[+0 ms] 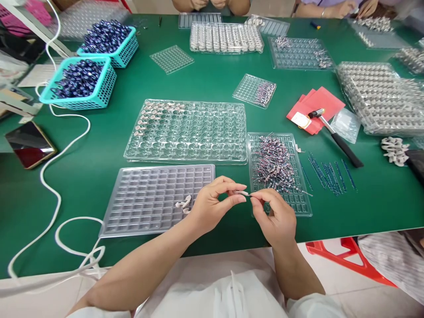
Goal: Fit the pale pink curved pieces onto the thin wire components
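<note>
My left hand (212, 203) is closed in a pinch around a slim white earbud shell (242, 192). At the shell's right end, my right hand (277, 215) pinches a tiny dark part too small to name. Behind the right hand lies a clear tray (303, 201) with a heap of small parts with thin wire leads (274, 163). A few loose white earbud shells (184, 204) rest on a grey compartment tray (142, 198), beside my left wrist. Farther back, a clear moulded tray (195, 132) has white pieces in its left and upper-left pockets.
Blue strips (327, 176), a hammer (341, 141) and red envelopes (314, 106) lie to the right. Turquoise baskets (106, 88) of shiny blue parts, a phone (30, 145) and a white cable (49, 176) are left. Stacked trays (380, 97) stand far right. Co-workers' hands (208, 3) show across the table.
</note>
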